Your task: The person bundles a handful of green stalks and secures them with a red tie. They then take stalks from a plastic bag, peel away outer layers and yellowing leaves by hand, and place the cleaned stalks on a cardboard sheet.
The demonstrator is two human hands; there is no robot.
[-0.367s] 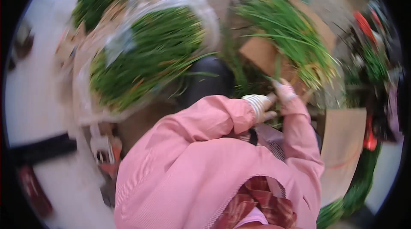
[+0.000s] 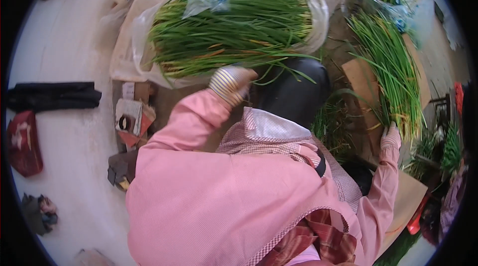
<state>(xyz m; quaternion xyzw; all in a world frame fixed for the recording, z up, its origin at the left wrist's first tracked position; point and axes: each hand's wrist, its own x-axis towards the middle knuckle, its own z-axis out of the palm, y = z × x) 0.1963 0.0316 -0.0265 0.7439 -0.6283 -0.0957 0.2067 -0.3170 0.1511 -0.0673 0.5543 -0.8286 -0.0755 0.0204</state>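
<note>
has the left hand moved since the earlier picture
Yes: the striped-cuffed left hand has moved leftward, from beyond the right end of the large translucent white plastic bag to beside its near edge.

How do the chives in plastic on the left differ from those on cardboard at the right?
The left chives lie in clear plastic; the right chives lie on brown cardboard. The left chives form the bigger pile, the right chives the smaller. Both are green with yellowish bits.

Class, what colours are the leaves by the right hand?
Leaves: mostly green, some yellow; head view.
</note>
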